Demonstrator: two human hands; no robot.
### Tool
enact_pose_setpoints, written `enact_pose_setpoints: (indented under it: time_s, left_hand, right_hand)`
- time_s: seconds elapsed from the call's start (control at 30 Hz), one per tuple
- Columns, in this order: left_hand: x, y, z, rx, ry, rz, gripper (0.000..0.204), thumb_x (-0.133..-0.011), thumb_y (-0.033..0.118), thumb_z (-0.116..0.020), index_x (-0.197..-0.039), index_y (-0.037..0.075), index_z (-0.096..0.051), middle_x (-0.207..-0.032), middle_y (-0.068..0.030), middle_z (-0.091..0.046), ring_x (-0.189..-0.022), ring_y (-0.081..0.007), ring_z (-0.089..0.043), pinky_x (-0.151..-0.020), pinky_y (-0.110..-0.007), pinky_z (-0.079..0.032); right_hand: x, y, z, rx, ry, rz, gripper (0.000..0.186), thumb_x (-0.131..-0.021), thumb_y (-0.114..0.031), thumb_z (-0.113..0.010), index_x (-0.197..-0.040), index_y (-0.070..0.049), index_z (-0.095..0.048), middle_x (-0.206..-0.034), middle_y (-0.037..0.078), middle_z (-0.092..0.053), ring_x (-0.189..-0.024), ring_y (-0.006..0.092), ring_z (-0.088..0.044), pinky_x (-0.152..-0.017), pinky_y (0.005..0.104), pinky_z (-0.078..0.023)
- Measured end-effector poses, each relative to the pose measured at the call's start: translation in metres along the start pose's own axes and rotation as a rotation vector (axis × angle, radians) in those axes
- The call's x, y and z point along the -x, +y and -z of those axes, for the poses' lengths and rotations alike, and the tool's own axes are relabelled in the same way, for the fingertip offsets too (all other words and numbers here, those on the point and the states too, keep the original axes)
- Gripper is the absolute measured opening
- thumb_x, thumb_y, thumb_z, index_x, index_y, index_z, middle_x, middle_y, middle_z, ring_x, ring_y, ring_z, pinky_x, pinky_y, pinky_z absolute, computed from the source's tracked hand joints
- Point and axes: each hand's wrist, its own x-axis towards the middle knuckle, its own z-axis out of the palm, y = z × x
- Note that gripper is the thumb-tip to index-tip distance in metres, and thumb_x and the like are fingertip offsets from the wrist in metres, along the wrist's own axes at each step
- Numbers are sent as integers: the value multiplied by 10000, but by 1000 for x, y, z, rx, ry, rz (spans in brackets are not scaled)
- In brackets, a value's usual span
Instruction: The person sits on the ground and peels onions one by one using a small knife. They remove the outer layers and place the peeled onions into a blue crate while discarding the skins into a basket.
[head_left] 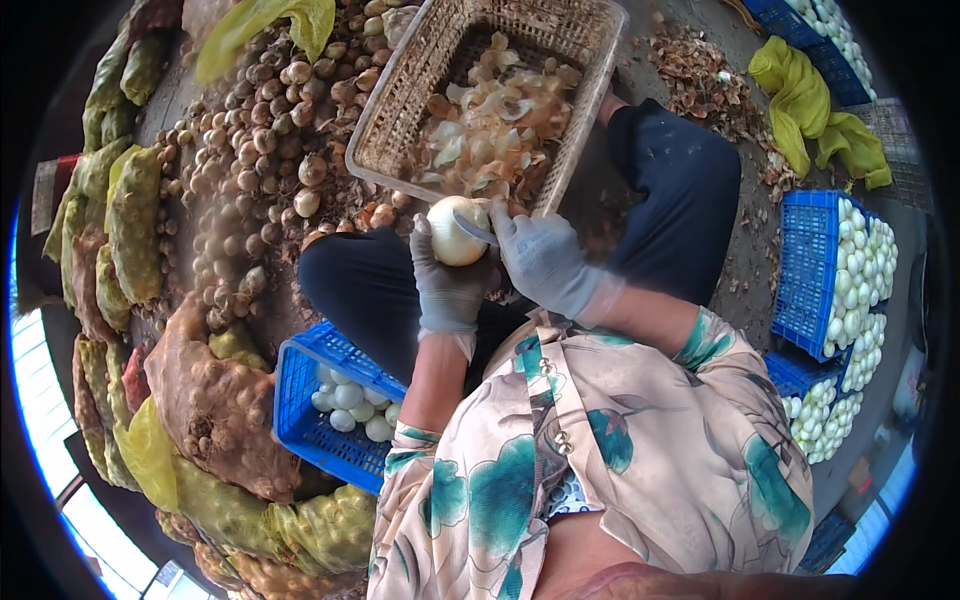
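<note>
In my gloved left hand I hold a large pale onion, fingers wrapped round its side. My right hand, also gloved, grips a small knife whose blade lies against the onion's upper right side; the handle is hidden in the fist. Just beyond both hands stands a dirty, pale plastic crate, tilted, with a heap of papery onion skins in it. A blue crate holding several peeled white onions sits by my left forearm.
Unpeeled onions spread over the floor on the left. Full mesh sacks are piled further left. On the right, blue crates hold peeled onions, with a yellow-green mesh bag behind. Loose skins lie at the far right.
</note>
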Motion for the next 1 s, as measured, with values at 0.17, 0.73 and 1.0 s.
enact_pose_setpoints:
  time_s: [0.17,0.73,1.0]
  left_hand:
    - [-4,-2,4,-153,-47,-42,600,-881,483,-722,-1301,77,-588,-1250,-124,-652,-1163,-308,-615,-1015,-478,-501]
    - [15,-4,3,-565,-166,-194,714,-837,463,-763,-1294,-62,-599,-1165,-142,-678,-1034,-240,-671,-903,-359,-543]
    - [22,7,0,-673,-249,-347,803,-808,496,-778,-1330,-79,-576,-1165,-146,-676,-1014,-244,-681,-869,-362,-566]
  right_hand:
    - [-3,2,-2,-355,10,-159,400,-929,-180,-613,-1271,27,-635,-682,76,-632,-549,209,-632,-548,357,-530]
    - [-32,34,10,-869,-41,-366,247,-893,-224,-733,-970,2,-670,-802,195,-694,-739,353,-711,-643,410,-543]
    - [-27,68,-15,-490,-143,-312,310,-916,-256,-673,-1146,-49,-666,-815,168,-709,-757,339,-714,-646,427,-556]
